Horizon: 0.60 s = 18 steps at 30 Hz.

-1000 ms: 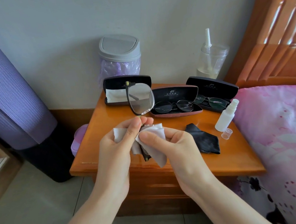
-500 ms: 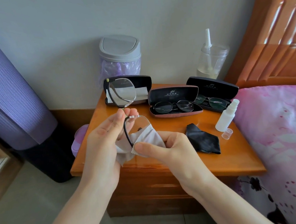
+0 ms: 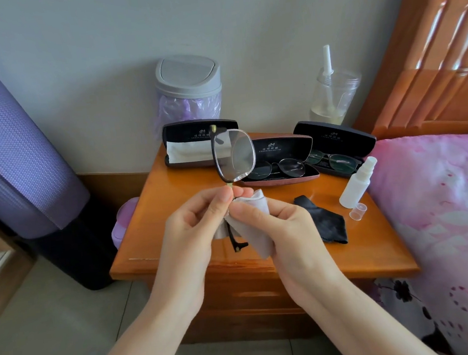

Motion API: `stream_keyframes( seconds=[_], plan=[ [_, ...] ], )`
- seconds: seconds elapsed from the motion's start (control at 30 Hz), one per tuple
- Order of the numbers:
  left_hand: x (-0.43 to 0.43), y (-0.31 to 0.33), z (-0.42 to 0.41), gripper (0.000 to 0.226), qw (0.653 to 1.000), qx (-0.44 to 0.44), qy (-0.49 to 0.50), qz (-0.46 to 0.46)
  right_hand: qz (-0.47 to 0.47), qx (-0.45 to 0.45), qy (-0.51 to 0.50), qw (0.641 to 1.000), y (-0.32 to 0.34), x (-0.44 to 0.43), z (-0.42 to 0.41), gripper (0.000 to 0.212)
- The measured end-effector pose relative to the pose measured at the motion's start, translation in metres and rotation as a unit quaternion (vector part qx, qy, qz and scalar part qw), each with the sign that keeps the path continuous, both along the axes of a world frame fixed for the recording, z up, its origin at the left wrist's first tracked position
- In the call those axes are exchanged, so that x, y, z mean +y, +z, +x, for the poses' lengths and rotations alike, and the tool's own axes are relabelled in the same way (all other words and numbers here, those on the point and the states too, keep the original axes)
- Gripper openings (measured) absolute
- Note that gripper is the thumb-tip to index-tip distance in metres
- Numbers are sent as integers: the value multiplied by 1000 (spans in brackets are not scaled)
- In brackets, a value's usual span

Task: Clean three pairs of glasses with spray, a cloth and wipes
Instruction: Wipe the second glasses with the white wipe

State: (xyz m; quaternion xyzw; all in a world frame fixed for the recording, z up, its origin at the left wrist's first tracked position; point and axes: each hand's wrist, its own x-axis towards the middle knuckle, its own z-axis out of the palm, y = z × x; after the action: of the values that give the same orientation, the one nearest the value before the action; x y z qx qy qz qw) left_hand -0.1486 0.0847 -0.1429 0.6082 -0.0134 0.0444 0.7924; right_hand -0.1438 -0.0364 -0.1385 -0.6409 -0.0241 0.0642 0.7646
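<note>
Glasses [image 3: 233, 156] held upright over nightstand [image 3: 377, 249] front, 1 lens up | left hand [image 3: 193, 238]: thumb and forefinger pinch frame below that lens | right hand [image 3: 286, 229]: fingers pinch grey cloth [image 3: 257, 239] around lower lens | 2 other pairs [image 3: 280, 168] in open cases [image 3: 281, 147] behind

lower lens of black-framed glasses [image 3: 233, 156] hidden in pale grey cloth [image 3: 256, 228] pinched between left hand [image 3: 192, 235] and right hand [image 3: 285, 229], lilac plastic tub [image 3: 124, 219] left of left hand half behind wooden nightstand [image 3: 165, 189] edge, white lettering [image 3: 202, 135] inside black case lid [image 3: 178, 131] beyond hands too small to read
</note>
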Motion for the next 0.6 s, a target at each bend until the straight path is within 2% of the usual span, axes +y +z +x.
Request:
stream_keyframes(
  seconds=[0.2, 0.3, 0.53, 0.6],
  plan=[
    [-2, 0, 2, 20, 1000, 1, -9, 14, 9, -17, -22, 1000, -3, 0, -2, 30],
    [0, -1, 2, 20, 1000, 4, 0, 2, 14, -42, -21, 999, -3, 2, -3, 25],
    [-1, -5, 2, 28, 999, 20, 28, -20, 1, -67, -28, 997, -4, 6, -6, 32],
    [0, -5, 2, 30, 999, 22, 29, -27, 3, -68, -32, 997, -5, 8, -7, 29]
  ],
)
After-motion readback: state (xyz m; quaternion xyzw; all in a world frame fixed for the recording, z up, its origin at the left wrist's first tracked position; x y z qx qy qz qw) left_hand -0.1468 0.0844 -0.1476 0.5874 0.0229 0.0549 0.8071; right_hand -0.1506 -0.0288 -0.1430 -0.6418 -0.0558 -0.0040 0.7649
